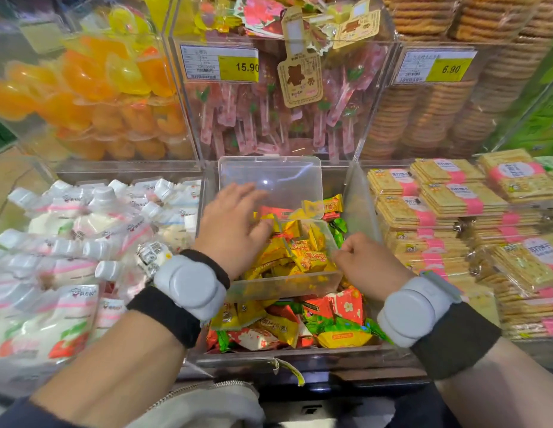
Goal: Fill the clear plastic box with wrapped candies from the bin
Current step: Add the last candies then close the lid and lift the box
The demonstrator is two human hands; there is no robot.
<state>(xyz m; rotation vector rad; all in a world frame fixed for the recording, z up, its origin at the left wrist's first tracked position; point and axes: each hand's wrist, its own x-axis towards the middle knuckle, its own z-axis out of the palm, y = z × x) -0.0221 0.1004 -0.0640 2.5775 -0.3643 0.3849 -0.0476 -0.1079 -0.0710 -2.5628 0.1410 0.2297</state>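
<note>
– Clear plastic box (287, 284) sits inside the bin (269, 357), on top of the loose candies (299, 322). Lid (287, 180) is hinged on the far side and stands open, leaning back.
– Fill level?
– Yellow wrapped candies (303, 254) are heaped about to the rim. Nearly full, by my read.
– Hands?
– Left hand (235, 230) is over the box's left half, palm down, fingers spread. It's blurred, so I can't tell if it touches the heap. Right hand (367, 264) is at the box's near right corner, fingers curled in, thumb against forefinger. Can't tell if it pinches the wall, a wrapper, or nothing.
– Box orientation?
– Long axis runs left to right across the person. One long wall faces them.
– Supply for the next grab?
– Mostly on the near side. The loose candies lie between that long wall and the bin's front rim, closer to the person than the box. A few green candies (338, 230) are just beside the right wall.
– Which hand, then?
– Right is nearer, I'd say: it's at the near corner, beside both patches. Left is further in and would need to draw back toward the body.
– Risk?
– The box rests on loose wrappers, so it likely rocks if nudged at one end.
</note>
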